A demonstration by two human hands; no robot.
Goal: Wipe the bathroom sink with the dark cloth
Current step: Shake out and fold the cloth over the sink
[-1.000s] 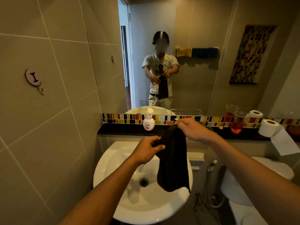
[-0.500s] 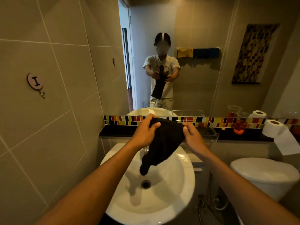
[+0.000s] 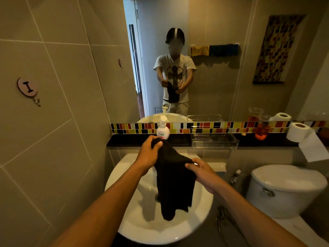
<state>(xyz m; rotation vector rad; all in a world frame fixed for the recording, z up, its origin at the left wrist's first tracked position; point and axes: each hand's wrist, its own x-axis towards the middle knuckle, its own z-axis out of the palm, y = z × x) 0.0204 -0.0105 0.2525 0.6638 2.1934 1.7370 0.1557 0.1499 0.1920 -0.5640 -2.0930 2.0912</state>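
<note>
Since half a second ago, your right hand (image 3: 203,172) drops lower; left hand (image 3: 148,154) stays high. Dark cloth (image 3: 173,182): soft, light, probably dry; hangs over sink (image 3: 128,227), fingers of both pinching top edge. Bunch before wiping.

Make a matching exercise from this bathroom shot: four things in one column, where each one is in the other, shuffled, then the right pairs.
Things:
1. dark cloth
2. soap bottle
3. toilet paper roll
4. clear tray

Places:
A. on the dark ledge, far right, with a sheet hanging off
B. held by both hands, left hand and right hand, hanging over the sink
C. on the ledge, between the pump bottle and the orange cups
D. on the ledge, just behind the left hand

Pairs: 1-B, 2-D, 3-A, 4-C
</note>
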